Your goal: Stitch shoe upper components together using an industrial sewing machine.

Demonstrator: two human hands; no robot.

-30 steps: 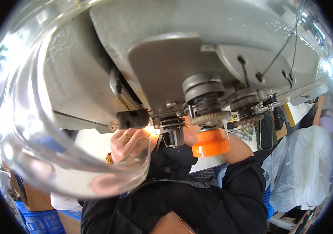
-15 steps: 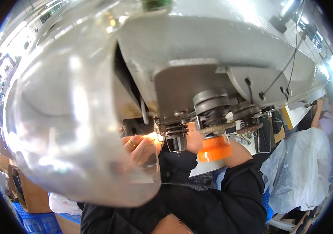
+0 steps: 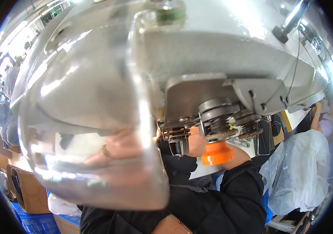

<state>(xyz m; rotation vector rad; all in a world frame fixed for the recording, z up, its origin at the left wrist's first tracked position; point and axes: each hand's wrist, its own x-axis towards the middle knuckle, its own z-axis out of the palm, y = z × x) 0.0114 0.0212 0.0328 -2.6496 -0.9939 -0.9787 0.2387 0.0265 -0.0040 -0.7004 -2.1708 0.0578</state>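
A sewing machine head (image 3: 228,50), pale grey and very close, fills most of the view. On its face sit thread tension discs (image 3: 217,113) and an orange knob (image 3: 218,153). My left hand (image 3: 123,145) shows only as a smeared, distorted shape in the shiny, see-through curved cover (image 3: 84,117); its fingers cannot be made out. My right forearm, in a black sleeve (image 3: 228,199), reaches in beneath the machine. Of my right hand (image 3: 196,145), just a patch of skin shows behind the tension parts; its fingers are hidden. Dark fabric (image 3: 180,165) lies below. Whatever the hands touch is hidden.
Clear plastic sheeting (image 3: 302,167) covers something at the right, near another person's arm (image 3: 317,117). A dark flat object (image 3: 265,136) lies on the white table (image 3: 205,168). Cardboard boxes (image 3: 30,191) and blue crates (image 3: 37,220) stand at the lower left.
The view has shifted, so the machine parts and orange knob sit slightly lower and further right. The cover now hides my left hand's ringed fingers, which showed more plainly before.
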